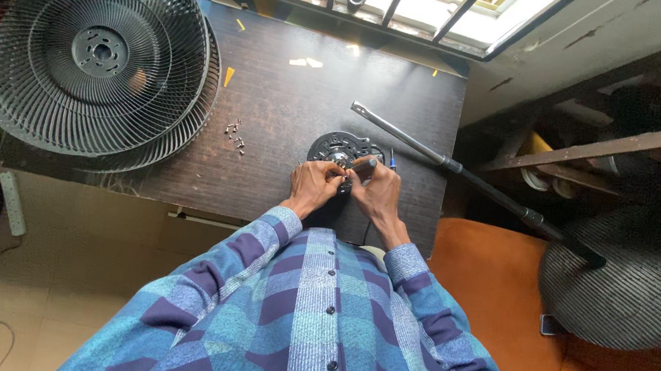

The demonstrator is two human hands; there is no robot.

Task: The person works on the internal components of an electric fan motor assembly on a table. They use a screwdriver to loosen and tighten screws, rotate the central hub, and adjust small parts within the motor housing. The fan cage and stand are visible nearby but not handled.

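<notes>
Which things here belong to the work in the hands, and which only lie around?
In use: left hand, right hand, motor, screwdriver.

Lying about: fan grilles, screws, fan stand, power strip.

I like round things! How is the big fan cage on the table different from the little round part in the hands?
The fan cage is far wider than the round part. The cage is thin open wire ribs; the part looks solid. The cage lies untouched; the left hand and right hand work at the part. Both are dark and round.

A blue-and-purple checked shirt (pixel 308 322), black fan grilles (pixel 87 49), a dark brown table (pixel 289 116), an orange seat (pixel 490 300).
</notes>
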